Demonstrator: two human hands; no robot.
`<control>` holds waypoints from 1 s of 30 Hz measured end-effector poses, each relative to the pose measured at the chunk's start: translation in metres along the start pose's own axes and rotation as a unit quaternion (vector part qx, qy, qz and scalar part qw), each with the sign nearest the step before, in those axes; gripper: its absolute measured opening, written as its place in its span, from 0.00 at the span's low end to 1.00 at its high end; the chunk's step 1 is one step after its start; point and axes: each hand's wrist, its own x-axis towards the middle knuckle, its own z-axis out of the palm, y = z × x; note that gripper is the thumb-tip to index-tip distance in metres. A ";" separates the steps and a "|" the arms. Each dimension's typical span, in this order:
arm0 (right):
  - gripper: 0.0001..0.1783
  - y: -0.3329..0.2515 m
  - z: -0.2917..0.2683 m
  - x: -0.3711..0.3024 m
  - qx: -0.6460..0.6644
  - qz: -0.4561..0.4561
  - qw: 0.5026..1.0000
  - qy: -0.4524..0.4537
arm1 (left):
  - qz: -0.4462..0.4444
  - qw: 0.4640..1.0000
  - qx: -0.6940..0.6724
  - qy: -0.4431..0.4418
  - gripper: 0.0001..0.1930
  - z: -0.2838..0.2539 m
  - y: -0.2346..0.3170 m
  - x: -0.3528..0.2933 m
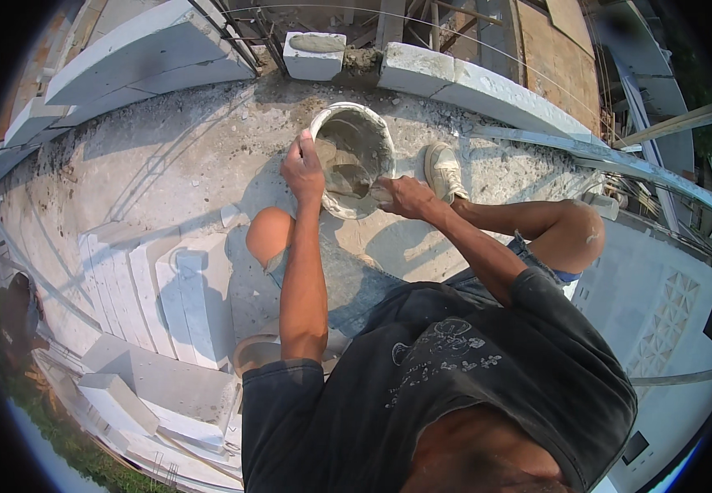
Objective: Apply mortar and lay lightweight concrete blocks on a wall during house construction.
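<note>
A round white bucket with a mortar-smeared rim stands on the concrete floor before me, with wet grey mortar inside. My left hand is closed on the bucket's left rim, thumb and fingers at the edge. At the lower right of the rim, my right hand is closed round the handle of what looks like a trowel. Its flat blade lies in the mortar, partly covered, and my fingers hide most of the handle.
A low wall of white blocks curves along the far side. One block there bears mortar on top, beside upright steel bars. Loose white blocks stand in a row at left. My shoe is right of the bucket.
</note>
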 end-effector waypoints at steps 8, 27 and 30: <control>0.31 0.044 -0.002 -0.014 0.425 0.004 0.900 -0.093 | 0.001 0.998 0.030 -0.049 0.24 0.013 0.003 0.009; 0.25 0.160 -0.208 -0.028 -0.165 -0.007 0.916 0.366 | -0.093 0.992 -0.021 0.087 0.29 0.026 -0.005 0.016; 0.22 0.166 -0.208 -0.027 -0.226 -0.006 0.902 0.368 | -0.103 0.990 -0.012 0.092 0.29 0.027 -0.005 0.016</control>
